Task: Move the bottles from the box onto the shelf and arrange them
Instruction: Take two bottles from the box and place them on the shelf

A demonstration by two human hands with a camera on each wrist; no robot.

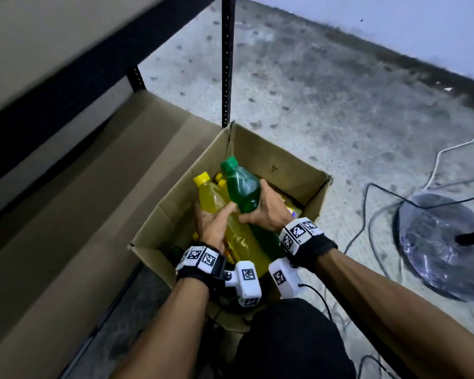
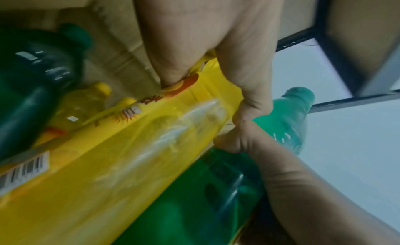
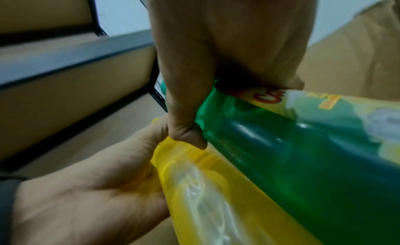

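Left hand [image 1: 212, 224] wrapped round the yellow bottle [image 1: 222, 212], thumb across its label, fingers curled beneath. Right hand [image 1: 266, 212] clasped on the green bottle [image 1: 242, 191], thumb pressed against its side, touching the left thumb. Both bottles tilted, caps pointing away, bottoms apparently down inside the box [image 1: 279, 160], side by side and touching. More yellow caps [image 1: 220, 179] and a dark green bottle [image 2: 32, 87] seen lower in the box. Shelf [image 1: 93, 173] just left of the box, its board bare where visible.

Judged as the pick-up step: both bottles gripped, not yet clear of the box. Next called for: lifting both out without snagging the flap, swinging left, standing them upright on the shelf in a row. Firm grip likely needed on full, slick bottles.
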